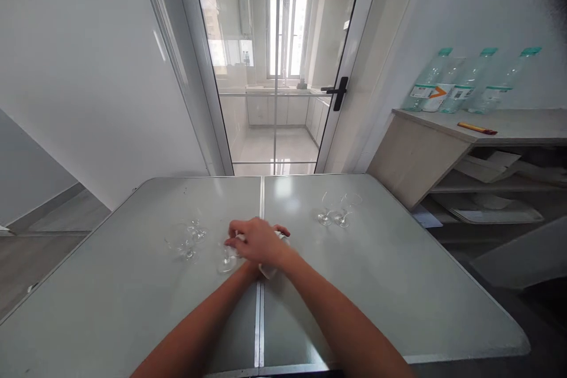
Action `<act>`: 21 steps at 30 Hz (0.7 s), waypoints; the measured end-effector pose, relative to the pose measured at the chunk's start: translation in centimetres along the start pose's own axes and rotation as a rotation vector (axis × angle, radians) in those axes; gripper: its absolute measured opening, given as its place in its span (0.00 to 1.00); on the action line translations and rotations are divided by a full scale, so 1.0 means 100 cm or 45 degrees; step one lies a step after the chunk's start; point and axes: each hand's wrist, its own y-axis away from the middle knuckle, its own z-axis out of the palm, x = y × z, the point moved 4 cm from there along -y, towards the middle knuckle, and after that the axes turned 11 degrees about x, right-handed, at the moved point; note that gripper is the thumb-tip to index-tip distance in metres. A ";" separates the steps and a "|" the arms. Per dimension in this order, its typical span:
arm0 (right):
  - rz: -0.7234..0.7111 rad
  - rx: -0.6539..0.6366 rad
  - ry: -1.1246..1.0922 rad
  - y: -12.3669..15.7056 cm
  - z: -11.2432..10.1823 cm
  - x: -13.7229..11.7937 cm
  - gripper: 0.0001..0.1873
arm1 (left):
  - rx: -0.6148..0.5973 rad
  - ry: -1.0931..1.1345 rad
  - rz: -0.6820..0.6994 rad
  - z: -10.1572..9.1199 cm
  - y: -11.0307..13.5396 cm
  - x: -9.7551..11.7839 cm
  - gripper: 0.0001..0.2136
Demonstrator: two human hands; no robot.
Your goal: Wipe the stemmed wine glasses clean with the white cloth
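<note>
My right hand (259,242) lies over the middle of the grey folding table (381,283), its fingers curled down around a clear stemmed glass (228,260) whose foot shows just left of the hand. Something white and glassy (269,272) peeks out under the wrist. My left hand is almost wholly hidden beneath the right one. Only its forearm (208,319) shows, running up to the same spot. Two empty stemmed glasses (182,241) stand to the left of my hands, and two more (335,212) stand to the right, further back.
A glass sliding door (277,65) behind the table opens onto a kitchen. At the right, a wooden shelf unit (416,153) carries three plastic bottles (465,80) and a yellow pen-like object (476,127). A seam (261,201) divides the tabletop.
</note>
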 end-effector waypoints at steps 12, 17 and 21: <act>0.438 0.274 -0.600 0.063 -0.089 0.104 0.19 | -0.558 0.685 -0.590 -0.002 0.006 0.021 0.24; 0.552 0.352 -0.690 0.069 -0.069 0.118 0.25 | -0.369 0.593 -0.530 0.004 0.011 0.013 0.19; 0.670 0.374 -0.882 0.079 -0.057 0.120 0.33 | -0.144 0.602 -0.399 -0.003 0.006 0.010 0.20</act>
